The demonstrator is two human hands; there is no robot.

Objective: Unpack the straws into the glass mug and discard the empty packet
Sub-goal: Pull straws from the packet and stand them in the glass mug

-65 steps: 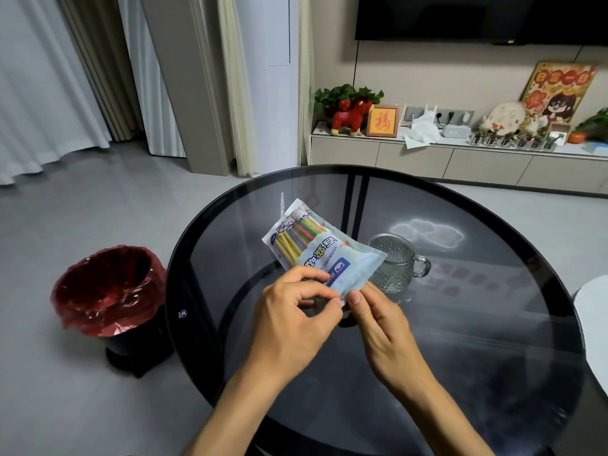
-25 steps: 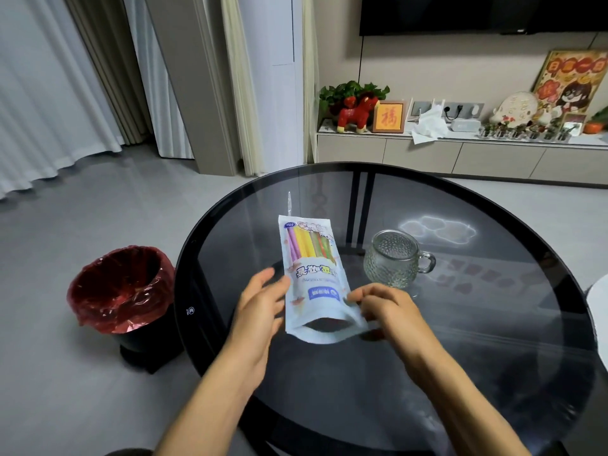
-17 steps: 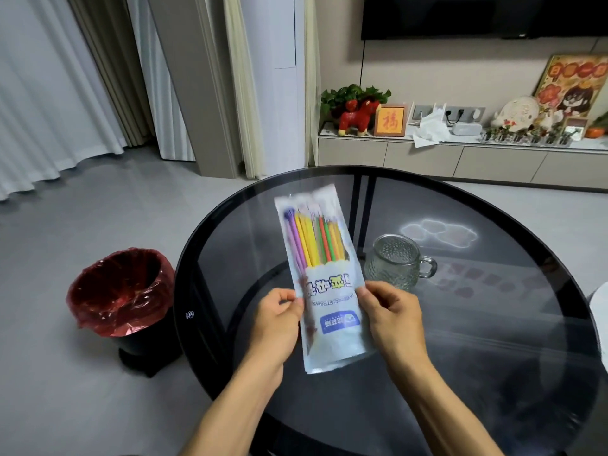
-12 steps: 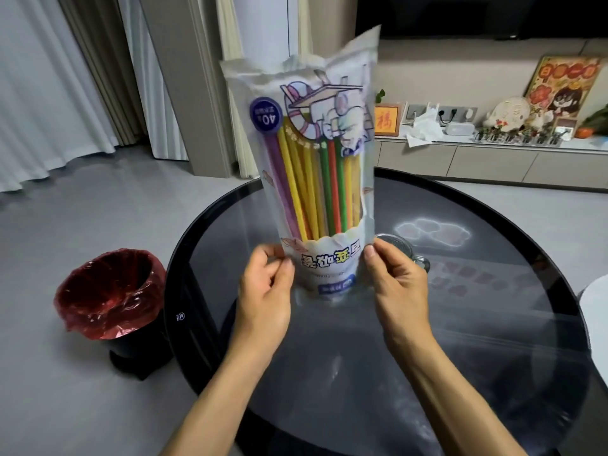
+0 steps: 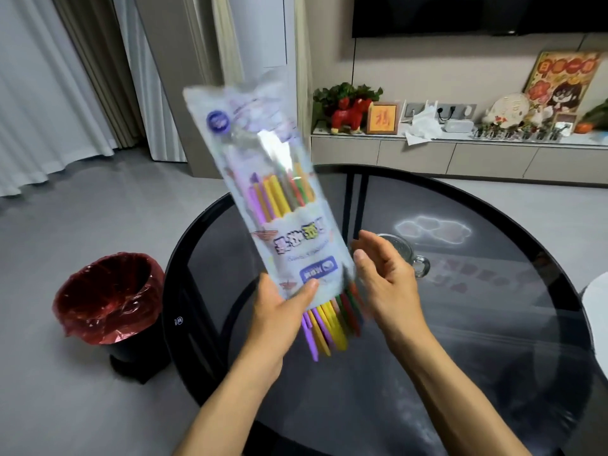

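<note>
A long white printed straw packet (image 5: 279, 192) is upended above the table, open end down and tilted. My left hand (image 5: 279, 311) grips its lower end, thumb across the front. Coloured straws (image 5: 325, 327), purple, yellow, green and red, slide out of the open end, motion-blurred. My right hand (image 5: 385, 278) is beside the packet's right edge, fingers spread and relaxed, holding nothing. The textured glass mug (image 5: 411, 255) stands on the table just behind my right hand, mostly hidden by it.
The round dark glass table (image 5: 477, 324) fills the lower right. A black bin with a red liner (image 5: 108, 297) stands on the floor left of the table. A low cabinet with ornaments (image 5: 460, 153) runs along the far wall.
My right hand has let go of the packet and opened beside it. The packet has tilted left, and the straws have slid down out of its open lower end.
</note>
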